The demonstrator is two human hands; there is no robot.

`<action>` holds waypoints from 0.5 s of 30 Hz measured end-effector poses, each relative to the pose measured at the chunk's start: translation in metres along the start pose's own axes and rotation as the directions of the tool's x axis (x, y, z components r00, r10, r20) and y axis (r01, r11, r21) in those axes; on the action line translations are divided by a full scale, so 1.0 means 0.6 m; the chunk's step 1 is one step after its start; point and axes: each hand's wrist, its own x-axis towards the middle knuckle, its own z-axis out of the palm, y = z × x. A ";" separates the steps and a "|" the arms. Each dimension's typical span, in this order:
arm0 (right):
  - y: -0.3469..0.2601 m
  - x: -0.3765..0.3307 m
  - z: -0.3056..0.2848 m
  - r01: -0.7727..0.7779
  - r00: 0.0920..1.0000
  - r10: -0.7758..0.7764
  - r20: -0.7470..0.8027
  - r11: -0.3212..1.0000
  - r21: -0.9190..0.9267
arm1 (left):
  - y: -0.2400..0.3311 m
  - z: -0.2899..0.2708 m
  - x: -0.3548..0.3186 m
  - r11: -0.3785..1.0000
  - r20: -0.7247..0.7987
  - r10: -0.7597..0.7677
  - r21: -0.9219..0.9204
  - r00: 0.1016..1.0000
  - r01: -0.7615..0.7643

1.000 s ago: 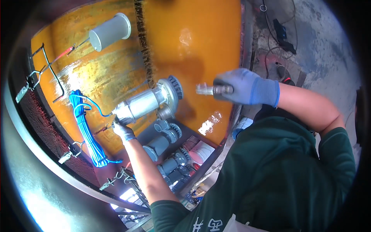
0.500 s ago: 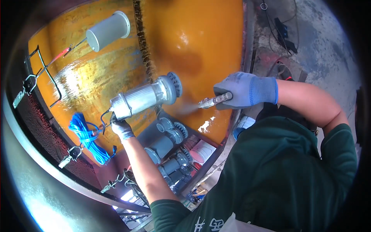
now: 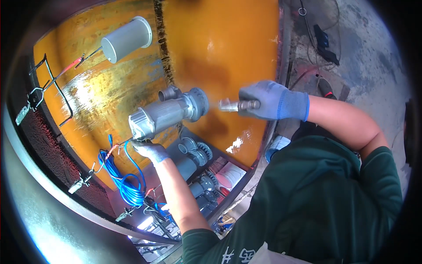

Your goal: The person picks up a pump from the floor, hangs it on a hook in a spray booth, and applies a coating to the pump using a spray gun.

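Note:
A grey submersible pump (image 3: 165,116) hangs tilted at mid-view, its ribbed inlet end toward the right. A short outlet pipe (image 3: 169,93) sticks up from its far side. My gloved left hand (image 3: 149,151) is closed at the pump's lower left end, by the cable entry; its fingertips are partly hidden. A coiled blue cable (image 3: 125,182) hangs beside that hand. In its blue-grey glove, my right hand (image 3: 263,100) grips a spray gun (image 3: 239,105). The gun's nozzle points left at the pump's inlet end, apart from it, with a faint mist between them.
A grey flanged cylinder (image 3: 126,39) hangs from a hooked rod at the upper left. Orange-coated panels (image 3: 220,48) stand behind. More grey pumps (image 3: 193,158) lie below, near a pink-and-white container (image 3: 231,174). Metal clips (image 3: 81,182) line the left rail.
The pump has turned, bringing its outlet pipe into view on the far side. The blue cable has swung rightward and down. My right hand with the spray gun has shifted slightly left and up.

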 end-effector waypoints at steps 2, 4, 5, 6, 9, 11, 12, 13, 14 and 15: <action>-0.009 0.002 -0.006 0.028 0.989 -0.024 0.149 0.999 -0.024 | -0.019 -0.031 0.011 1.000 -0.025 0.028 -0.007 0.999 -0.028; -0.031 0.012 -0.014 -0.057 0.955 0.080 0.284 0.994 -0.088 | -0.011 -0.024 -0.009 0.992 -0.059 0.124 -0.005 0.991 -0.124; -0.022 0.020 -0.011 -0.056 0.956 0.080 0.283 0.994 -0.094 | 0.001 -0.007 -0.017 0.992 -0.062 0.123 -0.011 0.990 -0.124; -0.019 0.029 -0.004 -0.091 0.988 0.098 0.119 0.994 -0.058 | 0.011 0.000 -0.025 0.993 -0.082 0.114 0.040 0.990 -0.111; -0.022 0.034 -0.001 -0.121 0.992 0.122 0.034 0.992 -0.045 | 0.007 -0.004 -0.029 0.995 -0.088 0.104 0.014 0.991 -0.103; -0.023 0.033 0.003 0.021 0.915 0.020 0.403 0.995 -0.099 | -0.007 -0.022 -0.028 0.996 -0.106 0.076 0.055 0.991 -0.070; -0.022 0.032 0.010 0.020 0.903 0.018 0.429 0.996 -0.083 | -0.024 -0.033 -0.021 0.998 -0.220 0.061 0.030 0.974 -0.056; -0.012 0.030 0.020 0.019 0.903 0.019 0.428 0.996 -0.085 | -0.034 -0.042 -0.014 0.998 -0.219 0.060 0.028 0.974 -0.055; -0.001 0.027 0.033 -0.041 0.968 0.050 0.246 0.998 -0.041 | -0.042 -0.055 -0.007 0.998 -0.187 0.070 0.021 0.980 -0.067; 0.002 0.026 0.039 -0.091 0.994 0.090 0.061 0.996 0.014 | -0.041 -0.061 -0.009 0.997 -0.157 0.078 0.017 0.984 -0.076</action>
